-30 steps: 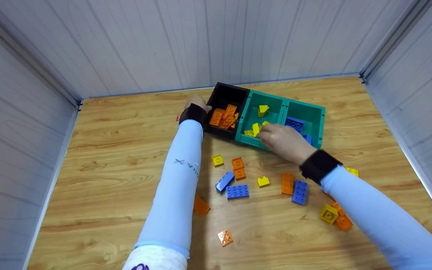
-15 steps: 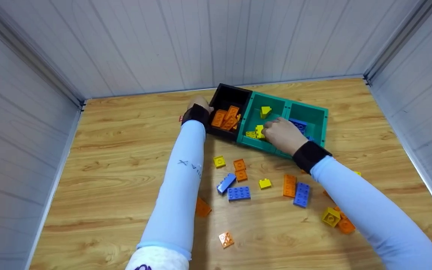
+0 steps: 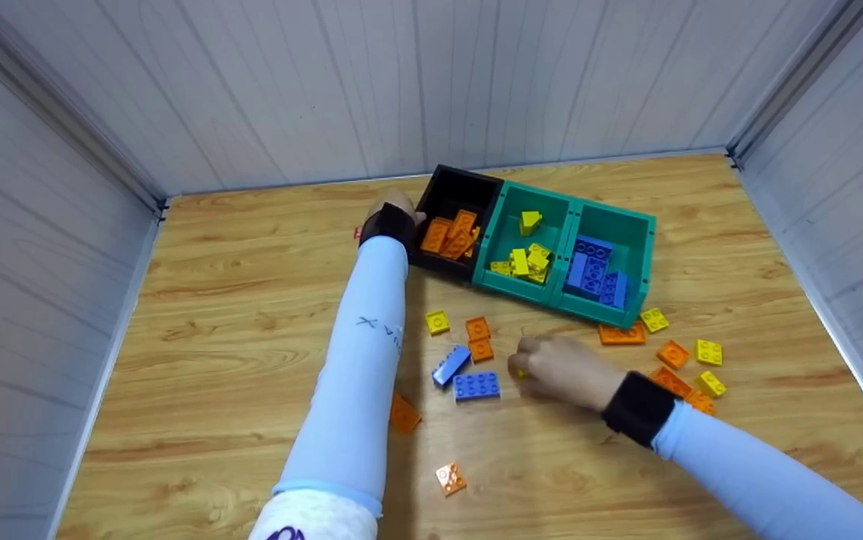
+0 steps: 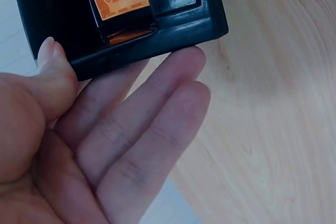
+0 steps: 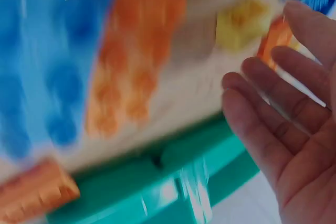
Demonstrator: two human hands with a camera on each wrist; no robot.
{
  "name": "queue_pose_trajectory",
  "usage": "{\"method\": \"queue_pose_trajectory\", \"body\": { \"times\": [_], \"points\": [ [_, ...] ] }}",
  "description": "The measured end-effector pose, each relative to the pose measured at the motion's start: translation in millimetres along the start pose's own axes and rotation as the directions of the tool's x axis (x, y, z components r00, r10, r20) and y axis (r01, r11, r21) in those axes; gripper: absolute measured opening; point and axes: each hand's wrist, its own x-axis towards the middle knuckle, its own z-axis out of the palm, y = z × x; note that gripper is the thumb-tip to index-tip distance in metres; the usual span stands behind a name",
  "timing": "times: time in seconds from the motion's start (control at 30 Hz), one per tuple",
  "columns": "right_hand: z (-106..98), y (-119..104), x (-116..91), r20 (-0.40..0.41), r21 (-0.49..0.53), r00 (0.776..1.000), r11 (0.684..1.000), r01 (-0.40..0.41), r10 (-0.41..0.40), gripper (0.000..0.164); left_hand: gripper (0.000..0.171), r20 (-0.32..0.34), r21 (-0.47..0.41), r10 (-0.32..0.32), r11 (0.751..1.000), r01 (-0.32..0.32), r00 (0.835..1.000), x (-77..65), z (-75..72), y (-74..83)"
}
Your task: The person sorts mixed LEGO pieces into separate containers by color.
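Observation:
At the bin's left side, my left hand (image 3: 398, 201) grips the wall of the black bin (image 3: 439, 264). In the left wrist view the thumb (image 4: 55, 77) hooks over the rim while the fingers lie along the outside. Orange bricks (image 3: 461, 225) lie in that bin. My right hand (image 3: 570, 369) is low over the tabletop, fingers spread around a small yellow brick (image 3: 521, 373) that it mostly hides in the head view. The right wrist view shows this yellow brick (image 5: 239, 24) just beyond the fingertips, apart from them.
A green two-part tray (image 3: 555, 303) joins the black bin, with yellow bricks (image 3: 519, 262) in one compartment and blue bricks (image 3: 589, 270) in the other. Blue bricks (image 3: 476, 385), orange bricks (image 3: 480, 349) and yellow bricks (image 3: 709, 352) lie scattered. Grey panel walls (image 3: 454, 90) enclose the table.
My right hand has left the green tray's yellow compartment and come nearer, down to the small yellow brick on the table. Both tray compartments are now uncovered. The left hand stays on the bin.

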Motion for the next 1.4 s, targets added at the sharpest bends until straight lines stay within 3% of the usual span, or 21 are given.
{"method": "queue_pose_trajectory", "body": {
  "times": [0.13,0.27,0.5,0.57,0.67,0.8,0.9,1.03,1.13,1.4],
  "points": [
    [11.1,-7.8,-5.5,0.002,-0.088,0.999,0.995,0.044,-0.044,0.022,0.026,-0.022,0.043,0.037,0.998,-0.036,0.999,1.1,0.1,0.3],
    [15.8,-9.6,-6.5,-0.017,-0.135,0.998,0.989,0.063,-0.066,0.023,0.036,-0.031,0.056,0.071,0.996,-0.069,0.997,2.1,0.5,-1.5],
    [6.1,-5.0,-2.6,-0.001,-0.080,0.998,0.995,0.061,-0.061,0.025,0.033,-0.007,-0.010,0.015,1.000,-0.015,1.000,3.2,-0.5,-2.4],
    [-4.5,1.3,2.1,-0.022,-0.032,0.999,0.999,0.025,-0.025,0.030,0.029,-0.010,-0.003,0.012,1.000,-0.012,1.000,3.7,-0.4,-1.6],
    [-30.9,14.9,13.3,-0.058,0.067,0.994,0.994,-0.086,0.089,0.038,0.027,-0.018,0.031,0.034,0.999,-0.033,0.999,5.4,0.3,-0.8],
    [-66.4,42.9,37.1,-0.106,0.126,0.970,0.970,-0.207,0.220,0.034,0.027,-0.026,0.058,0.048,0.997,-0.047,0.998,7.4,1.4,-0.4],
    [-79.9,65.1,58.3,-0.097,0.140,0.949,0.948,-0.286,0.301,0.030,0.027,-0.023,0.068,0.037,0.997,-0.036,0.999,7.7,2.3,-1.3],
    [-81.8,81.5,84.8,-0.012,0.192,0.913,0.897,-0.398,0.408,0.034,0.029,-0.002,0.077,0.011,0.997,-0.010,1.000,14.0,4.1,-4.4],
    [-76.6,84.1,98.7,0.037,0.204,0.895,0.873,-0.442,0.444,0.035,0.029,0.010,0.068,0.008,0.998,-0.008,1.000,18.7,6.4,-5.3],
    [-70.0,81.1,109.7,0.056,0.219,0.889,0.863,-0.455,0.455,0.038,0.026,0.020,0.050,-0.022,0.999,0.021,1.000,28.2,8.6,-5.4]
  ]
}}
